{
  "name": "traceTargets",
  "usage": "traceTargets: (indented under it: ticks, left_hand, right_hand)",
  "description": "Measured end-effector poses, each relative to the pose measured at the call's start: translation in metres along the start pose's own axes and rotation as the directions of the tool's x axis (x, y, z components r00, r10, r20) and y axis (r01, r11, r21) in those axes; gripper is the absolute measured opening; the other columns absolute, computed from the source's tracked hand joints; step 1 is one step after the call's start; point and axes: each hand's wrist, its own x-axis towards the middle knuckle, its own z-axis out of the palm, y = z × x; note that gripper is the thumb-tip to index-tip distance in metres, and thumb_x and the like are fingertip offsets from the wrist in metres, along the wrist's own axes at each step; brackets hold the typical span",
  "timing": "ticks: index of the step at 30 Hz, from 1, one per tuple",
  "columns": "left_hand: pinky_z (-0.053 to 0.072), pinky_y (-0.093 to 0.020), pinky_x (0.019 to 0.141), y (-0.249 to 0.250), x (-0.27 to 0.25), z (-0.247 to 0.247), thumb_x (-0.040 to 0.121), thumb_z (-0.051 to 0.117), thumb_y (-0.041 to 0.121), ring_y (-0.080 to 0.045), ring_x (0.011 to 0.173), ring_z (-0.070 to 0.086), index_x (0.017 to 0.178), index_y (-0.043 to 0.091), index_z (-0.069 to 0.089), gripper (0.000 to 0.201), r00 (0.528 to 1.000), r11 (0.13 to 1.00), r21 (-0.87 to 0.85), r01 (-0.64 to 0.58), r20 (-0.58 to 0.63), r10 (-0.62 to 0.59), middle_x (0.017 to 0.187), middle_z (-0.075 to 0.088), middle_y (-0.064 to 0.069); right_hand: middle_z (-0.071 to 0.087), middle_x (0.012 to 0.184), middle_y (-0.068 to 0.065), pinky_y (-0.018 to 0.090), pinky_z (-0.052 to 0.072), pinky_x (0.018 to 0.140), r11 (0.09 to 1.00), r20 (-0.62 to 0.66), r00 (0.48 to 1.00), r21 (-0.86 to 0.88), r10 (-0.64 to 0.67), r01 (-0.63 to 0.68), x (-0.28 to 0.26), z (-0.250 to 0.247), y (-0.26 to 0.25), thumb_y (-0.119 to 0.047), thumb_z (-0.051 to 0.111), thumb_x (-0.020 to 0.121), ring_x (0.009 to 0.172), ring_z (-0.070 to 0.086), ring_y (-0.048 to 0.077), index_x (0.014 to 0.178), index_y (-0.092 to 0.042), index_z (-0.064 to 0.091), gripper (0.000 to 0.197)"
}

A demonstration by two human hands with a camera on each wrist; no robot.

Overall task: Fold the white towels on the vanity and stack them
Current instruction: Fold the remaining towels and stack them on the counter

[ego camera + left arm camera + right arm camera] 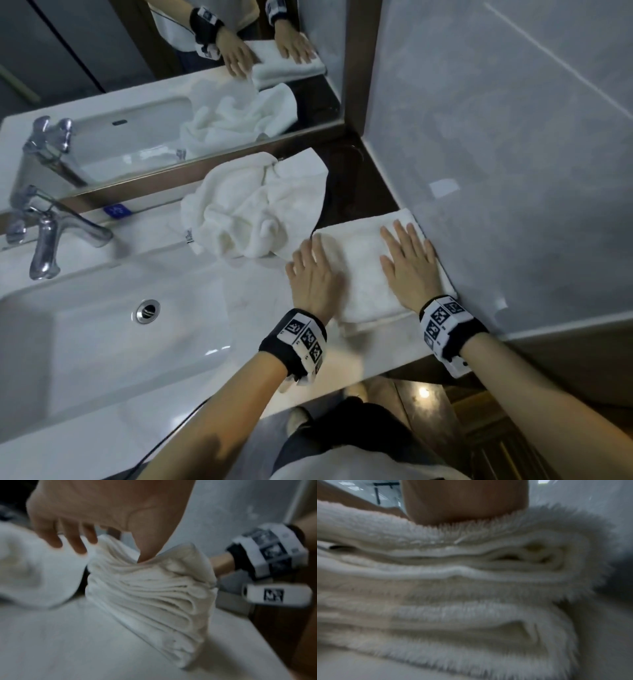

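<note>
Left hand: the left hand [313, 274] lay flat, fingers straight, on the folded towel stack's [366, 270] 9 o'clock edge.
Right hand: the right hand [409, 263] pressed palm-down, fingers spread, on the stack's 3 o'clock side against the grey wall [513, 171].
Loose towel: the crumpled white towel [255, 205] sat at 11 o'clock from the stack, on the vanity counter [253, 284] by the mirror [137, 102].
Wrist views only: the stack's layered folded edges [154, 595]; terry pile up close [471, 588].
Writing: the towel's tag [188, 236] was too small to read.

right wrist view blurred | folded towel [471, 588] edges cropped
</note>
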Motion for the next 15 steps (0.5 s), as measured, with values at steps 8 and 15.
traceTargets:
  ticks: [8,15]
  left_hand:
    - [-0.009,-0.053,0.118,0.007,0.008,0.040,0.093,0.025,0.060,-0.031,0.144,-0.024,0.151,0.018,-0.008,0.079,0.965,0.968,0.110,-0.227,0.159,0.209,0.158,-0.019,-0.005]
    - [-0.008,-0.049,0.118,-0.001,0.013,0.043,0.093,0.029,0.057,-0.023,0.147,-0.016,0.152,0.023,0.000,0.073,0.965,0.975,0.005,-0.221,0.147,0.218,0.160,-0.011,-0.003]
  right_hand:
    - [-0.004,0.161,-0.001,0.048,0.006,0.118,1.000,-0.017,1.000,0.027,-0.008,0.008,0.003,0.002,0.000,-0.045,0.028,0.095,0.149,-0.004,0.020,0.151,-0.028,0.002,0.064]
    - [-0.001,0.161,-0.004,0.046,0.007,0.119,0.998,0.109,0.994,0.063,0.007,-0.014,0.011,-0.013,-0.005,-0.047,0.034,0.094,0.149,-0.001,0.016,0.151,-0.031,0.006,0.065]
